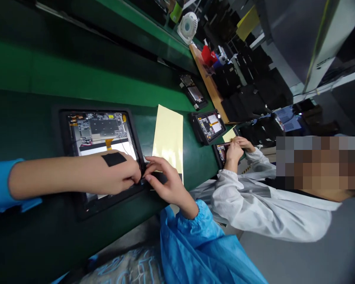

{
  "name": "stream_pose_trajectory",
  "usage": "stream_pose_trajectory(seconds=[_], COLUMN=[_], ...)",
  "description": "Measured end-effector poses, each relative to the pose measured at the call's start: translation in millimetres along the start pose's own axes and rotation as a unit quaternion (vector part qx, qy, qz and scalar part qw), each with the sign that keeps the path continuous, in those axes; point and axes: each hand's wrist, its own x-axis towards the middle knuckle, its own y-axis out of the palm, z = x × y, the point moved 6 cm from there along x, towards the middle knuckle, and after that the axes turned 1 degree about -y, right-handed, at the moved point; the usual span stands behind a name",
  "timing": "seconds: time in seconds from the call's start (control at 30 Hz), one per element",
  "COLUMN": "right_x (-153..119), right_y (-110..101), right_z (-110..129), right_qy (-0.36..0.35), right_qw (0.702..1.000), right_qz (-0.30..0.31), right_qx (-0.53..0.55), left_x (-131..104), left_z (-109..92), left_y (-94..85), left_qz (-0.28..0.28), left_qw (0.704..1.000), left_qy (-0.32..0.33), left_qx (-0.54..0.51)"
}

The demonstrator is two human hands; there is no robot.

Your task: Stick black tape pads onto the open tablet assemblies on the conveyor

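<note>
An opened tablet-like device with exposed circuit board, orange flex and white panels lies in a black frame on the green table. Reaching across it from the left, my left hand has a black patch on its back; its fingers are curled at the frame's lower right corner, and what they grip is hidden. My right hand meets it there, thumb and fingers drawn together around something too small to make out. Beside it is a yellow sheet with a dark strip at its lower end, partly behind my right hand.
Two more opened devices are farther right on the green table. A co-worker's hands, in white sleeves, work on another device. A small white fan, a wooden board and stacked black parts are beyond.
</note>
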Motion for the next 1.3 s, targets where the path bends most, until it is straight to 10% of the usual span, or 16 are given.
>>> stream_pose_trajectory(seconds=[0.33,1.3], right_x=[-3,-3], right_y=[24,24], right_z=[3,8], right_qy=[-0.022,-0.214], right_qw=[0.998,0.961], right_qz=[-0.015,0.070], right_qx=[-0.054,-0.163], left_x=[4,10], left_z=[1,8], left_y=[-40.9,-44.3], left_qz=[0.139,0.137], left_qw=[0.989,0.990], left_qy=[0.040,-0.035], left_qx=[-0.008,-0.028])
